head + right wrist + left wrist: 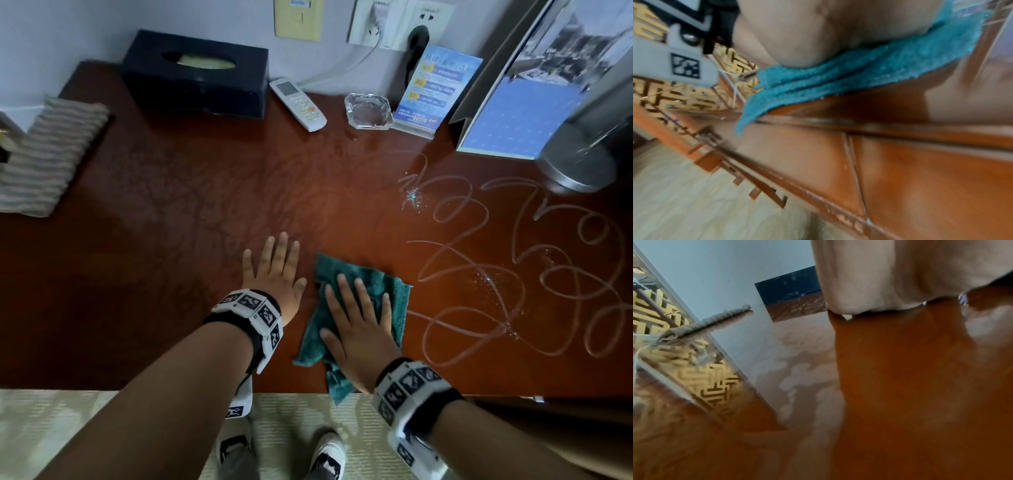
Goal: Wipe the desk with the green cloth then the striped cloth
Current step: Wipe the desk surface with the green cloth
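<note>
A crumpled green cloth (383,291) lies on the dark red-brown desk (191,205) near its front edge, one corner hanging over the edge. My right hand (359,322) lies flat on the cloth with straight fingers; the right wrist view shows the palm (818,32) pressing the green cloth (859,71). Just left of the cloth, my left hand (274,270) rests flat on the bare desk, fingers spread. A folded striped cloth (44,154) lies at the desk's far left, also seen edge-on as the striped cloth (705,322). White squiggly smears and glittery specks (496,267) cover the desk's right part.
Along the back wall stand a dark tissue box (195,72), a white remote (298,104), a glass ashtray (368,111), a blue leaflet stand (435,85) and a propped folder (520,116). A metal kettle (582,150) sits at the right.
</note>
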`<state>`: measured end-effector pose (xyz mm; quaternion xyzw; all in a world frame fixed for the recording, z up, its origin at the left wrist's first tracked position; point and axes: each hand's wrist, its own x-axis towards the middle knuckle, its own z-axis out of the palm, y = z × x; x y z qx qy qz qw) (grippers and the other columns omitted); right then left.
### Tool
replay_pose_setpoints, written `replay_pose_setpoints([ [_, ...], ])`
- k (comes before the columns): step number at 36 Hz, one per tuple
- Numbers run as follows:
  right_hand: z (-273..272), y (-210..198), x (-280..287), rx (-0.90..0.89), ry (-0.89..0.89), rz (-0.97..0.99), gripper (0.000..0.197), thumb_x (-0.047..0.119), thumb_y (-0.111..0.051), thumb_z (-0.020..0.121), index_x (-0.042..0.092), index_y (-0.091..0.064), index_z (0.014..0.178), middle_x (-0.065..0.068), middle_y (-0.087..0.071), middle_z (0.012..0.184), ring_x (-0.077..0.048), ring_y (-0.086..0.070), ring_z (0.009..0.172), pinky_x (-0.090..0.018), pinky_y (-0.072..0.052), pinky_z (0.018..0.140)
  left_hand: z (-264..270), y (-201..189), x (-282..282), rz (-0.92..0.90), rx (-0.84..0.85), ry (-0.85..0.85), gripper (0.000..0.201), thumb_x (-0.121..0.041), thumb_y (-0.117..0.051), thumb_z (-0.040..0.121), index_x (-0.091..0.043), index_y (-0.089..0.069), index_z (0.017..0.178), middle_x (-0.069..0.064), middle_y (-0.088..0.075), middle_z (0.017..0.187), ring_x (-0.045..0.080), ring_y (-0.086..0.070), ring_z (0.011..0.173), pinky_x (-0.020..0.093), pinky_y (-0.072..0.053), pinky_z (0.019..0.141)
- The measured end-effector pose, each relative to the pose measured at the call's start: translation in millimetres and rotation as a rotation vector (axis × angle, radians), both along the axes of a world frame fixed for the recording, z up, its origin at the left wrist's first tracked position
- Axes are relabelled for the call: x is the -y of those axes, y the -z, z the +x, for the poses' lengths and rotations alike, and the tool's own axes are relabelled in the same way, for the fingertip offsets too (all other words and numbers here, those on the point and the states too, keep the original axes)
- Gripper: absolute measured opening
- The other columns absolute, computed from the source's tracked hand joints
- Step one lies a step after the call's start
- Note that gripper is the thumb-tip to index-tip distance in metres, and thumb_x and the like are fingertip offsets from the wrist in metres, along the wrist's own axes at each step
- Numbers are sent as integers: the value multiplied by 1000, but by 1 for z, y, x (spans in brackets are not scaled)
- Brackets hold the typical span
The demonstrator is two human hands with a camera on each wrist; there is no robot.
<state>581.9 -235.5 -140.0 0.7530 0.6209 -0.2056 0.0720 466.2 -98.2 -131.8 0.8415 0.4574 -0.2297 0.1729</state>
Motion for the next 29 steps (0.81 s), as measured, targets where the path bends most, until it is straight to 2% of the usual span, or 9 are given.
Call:
replay_pose_setpoints([
  [4,10,-3,17,7,-152,-42,58,50,-14,100,23,-18,151,-1,-21,157,-22,-13,144,-56,-13,105,2,0,-4,-56,-24,0,59,-42,-5,100,-21,33,140,0,43,145,20,34,137,53,12,114],
  [7,17,-9,22,-10,-228,-14,61,53,-23,97,28,-12,152,-1,-19,158,-24,-14,144,-55,-11,105,1,-1,-3,-49,-21,10,59,-42,-5,100,-21,33,140,0,43,145,20,34,137,53,12,114],
  [9,15,-16,21,-35,-164,51,66,57,-21,94,37,10,150,3,5,160,-21,8,146,-53,4,111,1,0,-3,-40,-16,8,59,-42,-5,100,-21,33,140,0,42,145,20,34,137,53,12,114],
  [11,8,-19,18,-65,-1,60,63,60,-4,89,44,29,139,11,33,152,-13,33,139,-47,20,111,1,0,-2,-31,-9,2,59,-42,-6,100,-22,31,141,0,41,147,20,33,138,52,12,114],
  [12,4,-17,17,-74,77,57,61,61,4,86,44,31,137,12,37,149,-12,37,136,-46,23,111,1,0,-2,-26,-6,-1,59,-42,-6,100,-22,31,142,0,40,147,20,32,138,52,12,114],
  [14,-6,-7,12,-50,198,55,61,62,10,86,41,22,142,5,26,155,-16,31,140,-48,19,113,1,0,-2,-15,-8,-3,60,-42,-7,100,-22,32,141,0,39,148,20,31,139,52,13,114],
  [18,-26,5,2,10,320,70,57,50,-7,99,27,-28,147,-9,-31,153,-28,-18,141,-58,-11,107,1,2,-1,8,0,1,60,-42,-8,100,-23,32,139,1,37,149,20,29,140,51,13,114],
  [21,-37,4,2,36,251,112,56,51,-10,99,29,-34,145,-6,-34,152,-28,-22,140,-61,-13,105,0,3,-1,27,9,2,60,-42,-8,100,-22,27,144,0,34,151,19,27,141,51,12,114],
  [29,-32,9,26,2,61,113,53,54,-15,99,36,-26,148,0,-21,158,-24,-18,144,-60,-13,107,0,2,-2,7,4,0,60,-43,-9,100,-23,27,144,0,35,150,19,28,140,51,13,114],
])
